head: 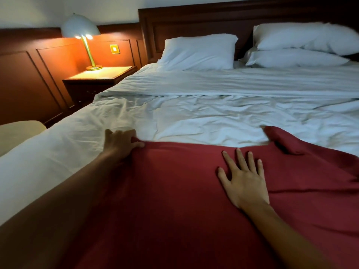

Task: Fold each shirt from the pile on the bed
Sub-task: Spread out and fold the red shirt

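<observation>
Apparently early: the red shirt (174,191) lies spread on the near side of the bed (194,113), not yet folded. The left hand (120,142) grips its far corner, and the right hand (242,177) presses flat on it, fingers spread. No pile shows.

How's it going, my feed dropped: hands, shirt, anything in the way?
Left hand grips shirt far edge. Right hand flat on it. Shirt spread on bed, unfolded. Nothing blocking.

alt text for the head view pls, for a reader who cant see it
A red shirt lies spread on a white bed; the left hand holds its far left corner while the right hand rests flat on it. White pillows and a lit bedside lamp sit beyond.
</observation>
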